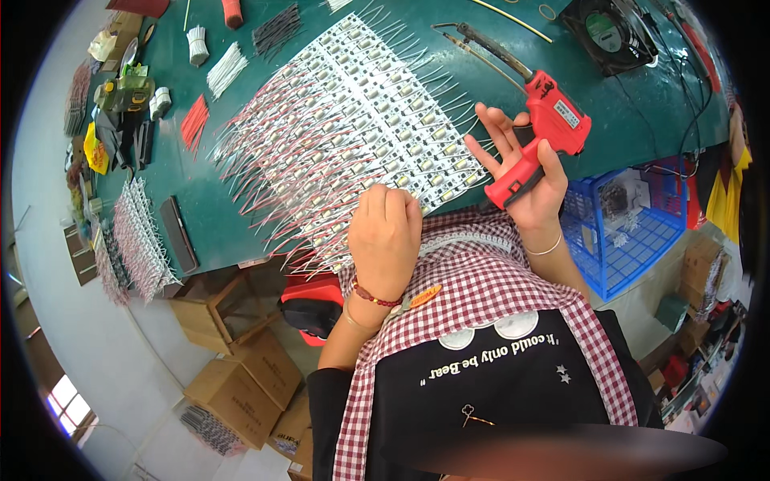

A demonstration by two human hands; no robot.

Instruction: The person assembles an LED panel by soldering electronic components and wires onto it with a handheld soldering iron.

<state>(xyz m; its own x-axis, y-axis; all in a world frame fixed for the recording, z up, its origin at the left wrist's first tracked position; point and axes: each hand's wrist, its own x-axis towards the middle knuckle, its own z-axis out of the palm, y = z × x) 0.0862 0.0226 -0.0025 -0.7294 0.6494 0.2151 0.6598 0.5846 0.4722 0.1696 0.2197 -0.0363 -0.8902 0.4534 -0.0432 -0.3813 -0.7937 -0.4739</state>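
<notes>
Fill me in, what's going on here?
A person's right hand holds a red soldering gun, its tip pointing away, clear of the boards. The left hand is curled at the near edge of a panel of small circuit boards on the green table. Whether it grips anything is hidden.

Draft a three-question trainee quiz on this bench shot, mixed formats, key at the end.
1. Short answer: Which of the person's hands holds the red soldering gun?
2. True or false: The black fan lies to the right of the circuit-board panel.
3. Multiple choice: Which of these is nearest the left hand?
A) blue crate
B) circuit-board panel
C) black fan

Key:
1. The right hand.
2. True.
3. B.
</notes>
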